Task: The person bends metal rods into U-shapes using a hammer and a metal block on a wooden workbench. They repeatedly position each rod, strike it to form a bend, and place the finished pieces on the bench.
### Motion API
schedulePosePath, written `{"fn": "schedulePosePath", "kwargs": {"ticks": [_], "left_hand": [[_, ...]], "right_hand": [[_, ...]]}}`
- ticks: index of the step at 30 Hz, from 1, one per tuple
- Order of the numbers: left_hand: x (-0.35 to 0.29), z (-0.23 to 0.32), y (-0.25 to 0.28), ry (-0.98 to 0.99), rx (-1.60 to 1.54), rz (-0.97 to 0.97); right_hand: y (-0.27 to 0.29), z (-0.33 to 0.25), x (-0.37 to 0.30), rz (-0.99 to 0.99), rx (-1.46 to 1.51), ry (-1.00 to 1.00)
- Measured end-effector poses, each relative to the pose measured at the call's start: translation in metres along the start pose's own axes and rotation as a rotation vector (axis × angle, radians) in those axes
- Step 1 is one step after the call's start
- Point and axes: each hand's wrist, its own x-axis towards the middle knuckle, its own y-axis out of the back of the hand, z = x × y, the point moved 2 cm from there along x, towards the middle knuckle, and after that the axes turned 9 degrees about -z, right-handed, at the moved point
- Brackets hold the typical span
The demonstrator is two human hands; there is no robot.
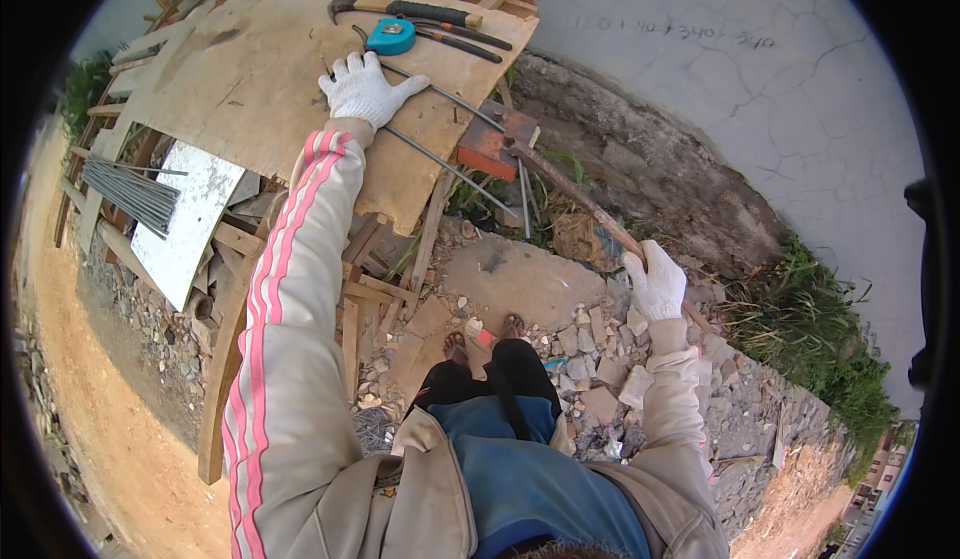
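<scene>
My hands: the left hand [365,91] spread open over two grey rods [460,105], the right hand [657,281] gripping a rusty bar [590,204].
I judge it best to press the rods firmly on the wooden counter [270,69] and swing the bar smoothly, its far end steady at the red block [488,162]. The rods' long axes run from my left palm rightward and nearer me, toward the counter's edge; the bar slants similarly, from block to right hand.

One hammer [400,7] and one tape [390,37] were counted at upper centre, one rusty bar [600,218] right of centre, two gloves [366,92], and one rod bundle [135,197] at left.
</scene>
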Motion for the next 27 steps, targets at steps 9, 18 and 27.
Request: {"fn": "schedulePosePath", "kwargs": {"ticks": [9,18,27], "left_hand": [[0.000,0.000,-0.006,-0.018,0.013,-0.009],[0.000,0.002,-0.003,-0.009,0.031,-0.023],[-0.004,0.005,0.001,-0.015,0.019,-0.027]], "right_hand": [[-0.028,0.107,-0.034,-0.154,0.032,-0.167],[-0.001,0.077,-0.059,-0.105,-0.062,-0.160],[0.011,0.041,-0.085,-0.059,-0.073,-0.201]]}}
